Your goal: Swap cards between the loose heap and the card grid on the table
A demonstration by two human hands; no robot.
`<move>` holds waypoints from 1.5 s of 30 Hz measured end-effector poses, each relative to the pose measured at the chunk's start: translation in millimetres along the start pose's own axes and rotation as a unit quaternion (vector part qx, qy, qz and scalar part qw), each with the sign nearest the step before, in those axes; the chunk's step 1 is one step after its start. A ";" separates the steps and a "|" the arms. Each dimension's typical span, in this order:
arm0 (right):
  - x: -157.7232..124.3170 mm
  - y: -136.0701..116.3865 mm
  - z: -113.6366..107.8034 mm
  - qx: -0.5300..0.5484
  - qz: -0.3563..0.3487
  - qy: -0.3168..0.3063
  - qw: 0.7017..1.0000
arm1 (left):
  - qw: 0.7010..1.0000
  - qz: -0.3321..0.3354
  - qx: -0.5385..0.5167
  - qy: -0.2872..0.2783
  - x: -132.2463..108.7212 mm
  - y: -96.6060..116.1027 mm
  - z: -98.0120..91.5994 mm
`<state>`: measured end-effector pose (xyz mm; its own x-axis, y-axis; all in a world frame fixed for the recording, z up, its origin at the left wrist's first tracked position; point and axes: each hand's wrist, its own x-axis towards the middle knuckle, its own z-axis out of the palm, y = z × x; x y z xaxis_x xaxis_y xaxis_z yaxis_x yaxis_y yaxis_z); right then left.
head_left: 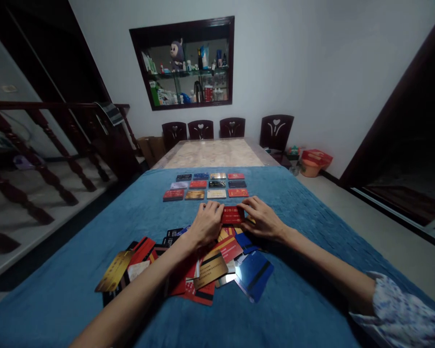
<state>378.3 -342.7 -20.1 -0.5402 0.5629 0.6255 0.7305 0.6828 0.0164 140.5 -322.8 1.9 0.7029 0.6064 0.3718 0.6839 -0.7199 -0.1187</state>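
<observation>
Between my two hands is a red card (pixel 232 215) with pale print, raised over the far side of a loose heap of cards. My left hand (pixel 207 223) grips its left edge, fingers closed. On the right edge, my right hand (pixel 261 217) pinches it. Below lies the mixed heap, with a gold card (pixel 210 269), a blue card (pixel 255 274) and, at the left, another gold card (pixel 115 271). Beyond my hands, several cards or small stacks stand in rows, among them a red one (pixel 173 195) and a white one (pixel 216 194).
A blue cloth (pixel 311 270) covers the near part of the table; its far end shows a bare marble-patterned top (pixel 213 152). Dark chairs (pixel 276 130) line the far wall. At the left runs a wooden railing (pixel 47 130), and at the right stands an orange bin (pixel 311 166).
</observation>
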 end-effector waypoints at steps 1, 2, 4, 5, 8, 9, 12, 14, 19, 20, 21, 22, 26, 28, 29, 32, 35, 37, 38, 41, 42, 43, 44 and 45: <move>2.9 0.6 0.1 0.004 -0.002 -0.008 1.000 | 1.000 -0.002 -0.002 -0.004 0.1 -1.9 -2.3; 5.9 1.2 0.3 0.006 -0.003 -0.016 1.000 | 1.000 -0.003 -0.005 -0.009 0.1 -3.8 -4.8; 12.1 2.0 1.6 0.007 -0.003 -0.028 1.000 | 1.000 -0.009 -0.011 -0.024 0.0 -8.2 -9.8; 15.2 2.3 2.7 0.006 -0.005 -0.033 0.999 | 0.999 -0.011 -0.013 -0.034 -0.1 -10.8 -12.1; 24.2 3.1 7.6 0.003 -0.009 -0.048 0.999 | 0.998 -0.013 -0.016 -0.060 -0.8 -20.2 -17.1; 27.2 3.4 9.5 0.002 -0.011 -0.053 0.999 | 0.998 -0.011 -0.018 -0.064 -1.1 -23.9 -18.0; 36.7 4.9 15.2 -0.001 -0.016 -0.067 0.998 | 0.997 -0.008 -0.028 -0.072 -1.6 -36.0 -19.2; 43.6 5.8 18.6 -0.002 -0.023 -0.079 0.997 | 0.996 -0.007 -0.034 -0.079 -1.5 -44.3 -19.2; 62.4 6.6 26.8 -0.004 -0.024 -0.095 0.995 | 0.995 -0.009 -0.040 -0.096 -1.2 -64.0 -19.1; 66.1 6.8 28.5 -0.006 -0.025 -0.098 0.995 | 0.994 -0.009 -0.041 -0.097 -1.1 -67.6 -19.1; 69.7 6.9 30.3 -0.008 -0.027 -0.103 0.994 | 0.994 -0.009 -0.042 -0.097 -1.0 -71.1 -19.1; 73.2 7.2 32.1 -0.010 -0.027 -0.108 0.994 | 0.994 -0.009 -0.044 -0.098 -0.8 -74.5 -19.3; 85.9 9.2 40.8 -0.006 -0.022 -0.118 0.993 | 0.993 -0.015 -0.038 -0.109 0.9 -87.8 -20.3; 92.0 10.7 45.9 -0.004 -0.021 -0.117 0.993 | 0.992 -0.018 -0.030 -0.117 2.6 -94.2 -20.7; 95.1 11.6 48.5 -0.003 -0.021 -0.118 0.993 | 0.992 -0.020 -0.027 -0.122 3.7 -97.3 -20.8; 105.1 14.3 55.3 0.002 -0.020 -0.125 0.992 | 0.990 -0.030 -0.018 -0.134 7.9 -105.4 -20.7; 115.7 17.1 59.4 0.005 -0.016 -0.137 0.990 | 0.989 -0.039 -0.015 -0.140 13.2 -112.7 -20.1; 122.7 18.9 61.2 0.003 -0.012 -0.148 0.989 | 0.988 -0.045 -0.012 -0.145 16.9 -117.8 -19.2; 126.0 19.9 62.2 0.001 -0.009 -0.154 0.988 | 0.988 -0.047 -0.008 -0.150 18.7 -120.4 -18.5; 135.2 23.3 66.5 -0.007 0.003 -0.170 0.985 | 0.986 -0.054 0.007 -0.160 23.7 -128.7 -15.9; 138.0 24.7 68.5 -0.011 0.007 -0.174 0.985 | 0.985 -0.055 0.010 -0.160 25.3 -131.4 -15.0; 140.7 26.2 70.7 -0.015 0.011 -0.177 0.984 | 0.985 -0.056 0.011 -0.161 26.9 -134.1 -14.2; 143.4 27.9 72.9 -0.019 0.013 -0.181 0.983 | 0.985 -0.057 0.012 -0.162 28.5 -136.7 -13.4; 146.1 29.8 75.2 -0.023 0.016 -0.185 0.982 | 0.985 -0.059 0.012 -0.163 30.1 -139.2 -12.8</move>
<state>289.7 -205.1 13.1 -0.6256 0.7199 0.3005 0.7630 0.6450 0.0430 64.0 -208.6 41.4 0.6413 0.7641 0.0698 0.7660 -0.6323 -0.1157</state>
